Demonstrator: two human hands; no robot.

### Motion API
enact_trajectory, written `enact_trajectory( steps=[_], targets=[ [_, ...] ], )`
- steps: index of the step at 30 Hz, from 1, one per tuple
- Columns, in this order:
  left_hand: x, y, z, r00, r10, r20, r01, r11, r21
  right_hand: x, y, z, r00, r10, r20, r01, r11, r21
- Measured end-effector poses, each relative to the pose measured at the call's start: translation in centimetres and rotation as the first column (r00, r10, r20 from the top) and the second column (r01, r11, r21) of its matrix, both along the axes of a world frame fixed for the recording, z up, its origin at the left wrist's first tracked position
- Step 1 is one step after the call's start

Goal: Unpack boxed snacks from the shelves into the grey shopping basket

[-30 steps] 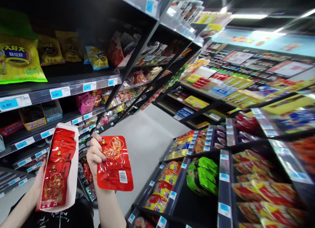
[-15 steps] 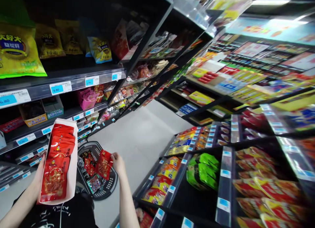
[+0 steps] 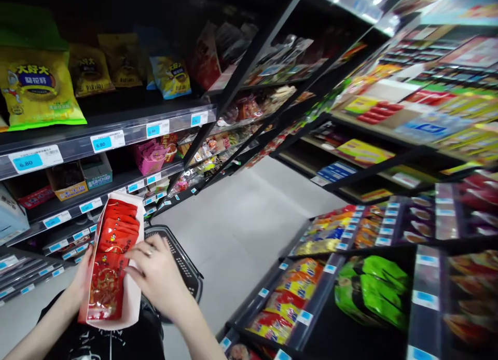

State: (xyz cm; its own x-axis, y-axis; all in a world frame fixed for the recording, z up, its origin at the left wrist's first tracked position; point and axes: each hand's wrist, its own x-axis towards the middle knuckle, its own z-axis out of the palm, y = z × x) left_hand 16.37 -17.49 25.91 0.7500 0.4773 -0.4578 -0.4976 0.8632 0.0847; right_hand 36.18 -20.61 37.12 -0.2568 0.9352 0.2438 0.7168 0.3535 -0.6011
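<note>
My left hand (image 3: 83, 278) grips a white open-top display box (image 3: 135, 300) from its left side and holds it tilted in front of me. Overlapping red snack packets (image 3: 112, 246) fill the box. From the right, my right hand (image 3: 157, 277) reaches into the box. Its thumb and fingertips close on the edge of one red packet near the middle of the row. A ring shows on one finger. Below my right hand a black shopping basket (image 3: 187, 271) stands on the floor, mostly hidden by the hand and the box.
Black shelves (image 3: 116, 129) with blue price tags run along the left, carrying yellow snack bags (image 3: 39, 90) and small cartons. Lower racks of red, yellow and green packets (image 3: 373, 292) stand on the right. A grey aisle floor (image 3: 249, 220) runs between them.
My right hand lowered a red packet into the basket and let it go. It then came back up to the box in my left hand. The view tilted down and left.
</note>
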Motion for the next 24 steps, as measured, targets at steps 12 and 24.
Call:
enact_trajectory(
  steps=[12, 24],
  targets=[
    [0.0, -0.3, -0.4, 0.994, 0.080, 0.071, -0.080, 0.997, 0.004, -1.6, 1.3, 1.7, 0.988, 0.154, 0.014, -0.148, 0.971, -0.186],
    [0.1, -0.2, -1.2, 0.996, 0.063, 0.055, -0.059, 0.996, -0.065, 2.1, 2.8, 3.1, 0.603, -0.300, -0.739, 0.025, 0.933, -0.358]
  ],
)
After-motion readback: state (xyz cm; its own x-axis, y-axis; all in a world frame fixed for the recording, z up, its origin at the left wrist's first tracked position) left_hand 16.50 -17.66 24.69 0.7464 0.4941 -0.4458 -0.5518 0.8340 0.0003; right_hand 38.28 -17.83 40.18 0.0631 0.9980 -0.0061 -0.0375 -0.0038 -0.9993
